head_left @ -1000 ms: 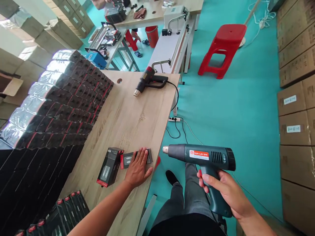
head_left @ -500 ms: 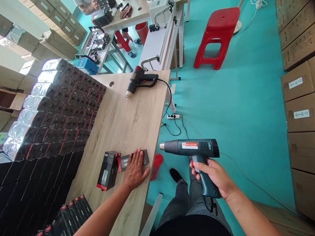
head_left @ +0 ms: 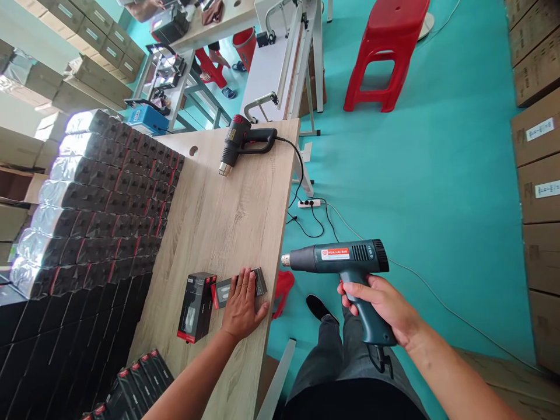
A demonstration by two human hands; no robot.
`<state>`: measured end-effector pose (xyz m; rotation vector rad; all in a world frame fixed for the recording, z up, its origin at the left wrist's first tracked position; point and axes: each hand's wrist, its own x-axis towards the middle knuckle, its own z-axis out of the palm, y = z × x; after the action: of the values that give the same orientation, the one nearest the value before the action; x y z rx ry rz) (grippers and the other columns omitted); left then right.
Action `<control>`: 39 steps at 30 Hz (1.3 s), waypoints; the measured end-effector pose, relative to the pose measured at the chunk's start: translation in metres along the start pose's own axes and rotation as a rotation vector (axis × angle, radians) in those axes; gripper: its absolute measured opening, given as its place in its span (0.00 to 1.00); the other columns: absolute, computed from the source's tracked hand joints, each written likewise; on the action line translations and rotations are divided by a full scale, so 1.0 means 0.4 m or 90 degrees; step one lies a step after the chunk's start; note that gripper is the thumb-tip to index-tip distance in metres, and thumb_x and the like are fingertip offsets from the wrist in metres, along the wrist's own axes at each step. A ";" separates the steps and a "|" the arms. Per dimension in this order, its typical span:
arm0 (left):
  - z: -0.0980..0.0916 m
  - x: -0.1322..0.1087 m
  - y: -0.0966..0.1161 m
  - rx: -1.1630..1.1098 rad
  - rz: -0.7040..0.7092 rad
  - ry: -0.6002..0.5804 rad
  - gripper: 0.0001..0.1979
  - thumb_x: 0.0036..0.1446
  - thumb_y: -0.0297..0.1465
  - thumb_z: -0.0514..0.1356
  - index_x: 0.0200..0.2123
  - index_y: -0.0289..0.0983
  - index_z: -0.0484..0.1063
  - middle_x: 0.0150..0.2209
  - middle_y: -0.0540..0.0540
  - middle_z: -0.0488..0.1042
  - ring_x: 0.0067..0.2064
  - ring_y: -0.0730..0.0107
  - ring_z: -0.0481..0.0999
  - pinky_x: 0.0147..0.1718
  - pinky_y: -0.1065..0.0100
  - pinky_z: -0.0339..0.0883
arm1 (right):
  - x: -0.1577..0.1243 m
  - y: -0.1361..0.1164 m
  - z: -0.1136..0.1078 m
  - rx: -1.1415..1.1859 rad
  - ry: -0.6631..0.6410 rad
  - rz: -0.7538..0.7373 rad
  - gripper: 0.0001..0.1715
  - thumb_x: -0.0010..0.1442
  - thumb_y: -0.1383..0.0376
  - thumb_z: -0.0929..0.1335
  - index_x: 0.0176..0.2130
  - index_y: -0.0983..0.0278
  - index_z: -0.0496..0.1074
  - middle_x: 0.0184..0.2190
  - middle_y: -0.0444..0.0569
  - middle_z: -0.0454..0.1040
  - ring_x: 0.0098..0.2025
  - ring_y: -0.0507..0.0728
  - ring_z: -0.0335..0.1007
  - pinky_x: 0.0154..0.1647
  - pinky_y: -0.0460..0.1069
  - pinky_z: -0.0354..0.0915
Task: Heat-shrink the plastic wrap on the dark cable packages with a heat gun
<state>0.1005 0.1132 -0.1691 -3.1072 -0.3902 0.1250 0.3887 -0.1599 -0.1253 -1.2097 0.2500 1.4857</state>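
My left hand (head_left: 242,307) lies flat, fingers spread, on a small black and red box (head_left: 261,282) near the right edge of the wooden table (head_left: 227,216). A second black box (head_left: 196,305) lies just left of it. My right hand (head_left: 380,303) grips the handle of a dark green heat gun (head_left: 336,258), held off the table's edge above the floor, nozzle pointing left toward the pressed box.
A tall stack of wrapped black boxes (head_left: 96,198) fills the table's left side, and more boxes (head_left: 135,379) lie near the front. A black and red heat gun (head_left: 240,142) rests at the far end. A red stool (head_left: 385,52) and cardboard cartons (head_left: 540,175) stand on the teal floor.
The green heat gun has come left, closer to the table edge and the box. My left hand stays pressed on the box; the view has shifted slightly.
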 end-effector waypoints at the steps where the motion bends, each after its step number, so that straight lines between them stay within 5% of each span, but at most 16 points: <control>1: -0.001 0.000 0.000 0.001 0.001 0.001 0.49 0.68 0.44 0.57 0.78 0.26 0.33 0.78 0.27 0.43 0.80 0.43 0.41 0.74 0.40 0.46 | 0.000 -0.002 0.002 -0.005 -0.002 0.005 0.08 0.69 0.61 0.74 0.42 0.64 0.77 0.34 0.42 0.79 0.31 0.53 0.74 0.33 0.49 0.72; 24: 0.007 -0.002 -0.002 -0.017 -0.009 -0.009 0.51 0.67 0.43 0.58 0.78 0.28 0.32 0.79 0.27 0.42 0.79 0.41 0.42 0.74 0.39 0.47 | -0.035 0.010 0.008 -0.068 -0.020 0.002 0.14 0.67 0.55 0.74 0.44 0.63 0.77 0.34 0.42 0.79 0.34 0.55 0.75 0.37 0.53 0.71; 39: -0.013 0.007 -0.004 -0.052 -0.005 -0.039 0.51 0.63 0.34 0.58 0.78 0.31 0.28 0.80 0.32 0.34 0.80 0.40 0.39 0.74 0.35 0.46 | -0.071 0.041 -0.004 -0.075 -0.026 0.064 0.10 0.68 0.59 0.74 0.41 0.63 0.76 0.31 0.41 0.78 0.31 0.54 0.74 0.35 0.51 0.71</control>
<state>0.1031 0.1154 -0.1640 -3.1874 -0.4198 0.2097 0.3710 -0.1840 -0.1114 -1.2746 0.2013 1.6288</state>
